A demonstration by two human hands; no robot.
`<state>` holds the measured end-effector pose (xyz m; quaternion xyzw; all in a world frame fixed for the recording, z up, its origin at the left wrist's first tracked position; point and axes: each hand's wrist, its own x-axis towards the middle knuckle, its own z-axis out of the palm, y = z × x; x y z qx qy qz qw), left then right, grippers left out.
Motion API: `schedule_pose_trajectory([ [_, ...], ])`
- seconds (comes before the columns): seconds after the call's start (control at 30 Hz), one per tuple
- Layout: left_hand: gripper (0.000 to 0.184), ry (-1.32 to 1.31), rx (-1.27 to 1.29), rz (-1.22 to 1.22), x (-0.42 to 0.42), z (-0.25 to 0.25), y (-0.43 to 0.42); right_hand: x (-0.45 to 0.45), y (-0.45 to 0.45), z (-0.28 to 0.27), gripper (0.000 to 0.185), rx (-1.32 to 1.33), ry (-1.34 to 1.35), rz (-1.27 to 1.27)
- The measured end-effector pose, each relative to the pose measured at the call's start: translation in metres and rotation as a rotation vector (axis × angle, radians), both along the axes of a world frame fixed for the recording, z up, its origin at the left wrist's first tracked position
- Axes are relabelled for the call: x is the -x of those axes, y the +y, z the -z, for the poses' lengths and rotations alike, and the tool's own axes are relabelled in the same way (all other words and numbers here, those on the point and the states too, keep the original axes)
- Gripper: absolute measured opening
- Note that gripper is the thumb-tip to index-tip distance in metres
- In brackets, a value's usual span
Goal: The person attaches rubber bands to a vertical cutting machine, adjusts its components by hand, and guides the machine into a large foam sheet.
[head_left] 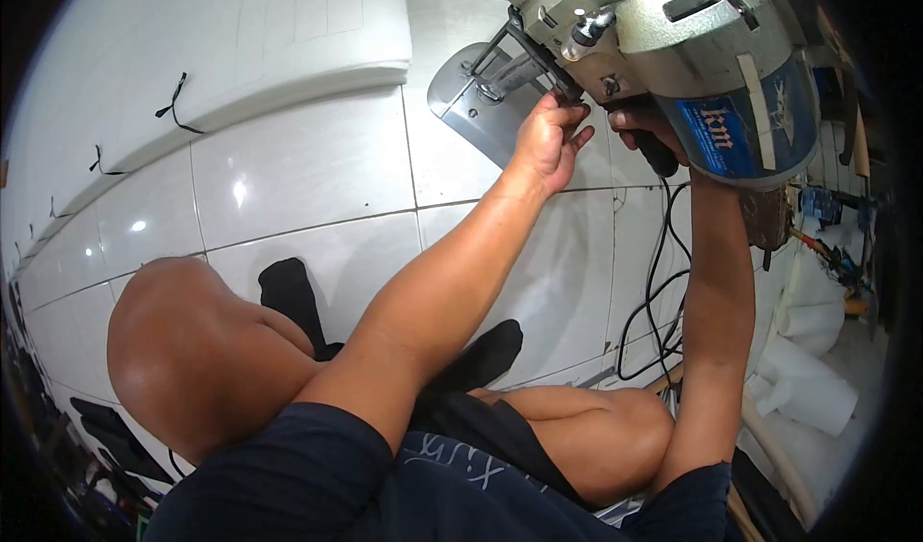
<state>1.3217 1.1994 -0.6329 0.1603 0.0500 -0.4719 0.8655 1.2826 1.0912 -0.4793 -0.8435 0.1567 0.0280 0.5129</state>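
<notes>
A cloth cutting machine (711, 52) with a silver and blue motor housing marked "km" fills the upper right. Its grey metal base plate (452, 95) shows at the upper middle, over the tiles. My left hand (550, 143) is curled at the lower end of the machine's dark metal bracket (543, 52), its fingertips partly out of sight. Partly behind the motor housing, my right hand (646, 127) has its fingers closed around the black handle (659, 158); the housing hides most of that grip.
A thick white padded slab (288, 33) with black ties lies at the upper left. Black cable (663, 283) loops on the tiled floor (317, 167) below the machine. White rolls (808, 403) and tools crowd the right side. My feet (288, 297) are on the tiles.
</notes>
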Motion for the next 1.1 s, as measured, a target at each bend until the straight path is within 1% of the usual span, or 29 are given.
schedule_pose_trajectory([
  [0.07,0.047,0.007,0.023,0.000,-0.001,-0.003,-0.001,-0.001,0.004,-0.002,0.022,0.004,0.000,0.003],
  [0.13,0.046,0.086,0.123,0.013,0.001,-0.004,-0.002,-0.002,0.008,-0.005,0.021,0.009,-0.002,0.009],
  [0.27,0.045,0.145,0.167,-0.005,0.002,-0.007,-0.003,-0.004,0.023,-0.012,0.020,0.019,-0.003,0.023],
  [0.33,0.037,0.171,0.147,-0.010,0.003,-0.010,-0.003,-0.006,0.032,-0.017,0.020,0.026,-0.003,0.043],
  [0.37,0.037,0.177,0.142,-0.008,0.004,-0.011,-0.002,-0.006,0.036,-0.018,0.020,0.027,-0.004,0.054],
  [0.43,0.040,0.158,0.218,-0.016,0.006,-0.011,-0.004,0.002,0.024,-0.002,0.019,0.053,-0.038,0.021],
  [0.47,0.040,0.174,0.204,-0.013,0.009,-0.011,-0.004,0.004,0.003,0.006,0.019,0.094,0.009,-0.029],
  [0.5,0.039,0.162,0.152,-0.008,0.009,-0.015,-0.003,0.006,-0.017,0.013,0.020,0.135,0.054,-0.081],
  [0.53,0.037,0.152,0.101,-0.007,0.011,-0.012,-0.004,0.005,-0.014,0.015,0.019,0.057,-0.015,-0.071],
  [0.57,0.042,0.098,0.087,0.008,0.011,-0.009,-0.002,0.006,-0.015,0.017,0.020,0.078,0.014,-0.053],
  [0.6,0.042,0.110,0.075,0.012,0.011,-0.003,0.002,0.008,-0.012,0.019,0.021,0.098,0.045,-0.030],
  [0.63,0.048,0.041,0.025,0.012,0.012,0.002,0.005,0.009,-0.009,0.021,0.021,0.092,0.057,-0.021],
  [0.67,0.055,-0.030,-0.013,0.011,0.014,0.005,0.004,0.010,-0.009,0.020,0.026,0.272,0.064,-0.029],
  [0.7,0.066,-0.052,-0.061,0.027,0.017,-0.001,0.013,0.012,-0.008,0.020,0.032,0.449,0.082,-0.039],
  [0.73,0.066,-0.044,-0.050,0.035,0.019,0.003,0.018,0.015,-0.013,0.022,0.032,0.460,0.092,-0.033],
  [0.8,0.070,-0.084,-0.087,0.122,0.021,0.010,0.028,0.016,-0.028,0.035,0.049,0.730,0.221,-0.109],
  [0.83,0.062,-0.078,-0.144,0.147,0.022,0.011,0.032,0.020,-0.031,0.049,0.063,0.834,-0.114,-0.169],
  [0.87,0.062,-0.086,-0.144,0.151,0.021,0.012,0.036,0.025,-0.037,0.054,0.063,0.835,-0.119,-0.161],
  [0.93,0.050,-0.123,-0.361,0.279,0.021,0.011,0.049,0.031,-0.026,0.050,0.071,0.767,0.076,-0.048],
  [0.97,0.050,-0.126,-0.355,0.282,0.019,0.010,0.053,0.030,-0.022,0.048,0.071,0.772,0.075,-0.044],
  [1.03,0.039,-0.222,-0.506,0.288,0.017,0.013,0.059,0.030,-0.012,0.045,0.068,0.767,0.157,0.010],
  [1.07,0.039,-0.222,-0.503,0.291,0.016,0.015,0.063,0.031,-0.013,0.046,0.068,0.769,0.159,0.013],
  [1.1,0.037,-0.269,-0.562,0.299,0.014,0.013,0.067,0.032,-0.016,0.048,0.073,0.800,0.181,0.036],
])
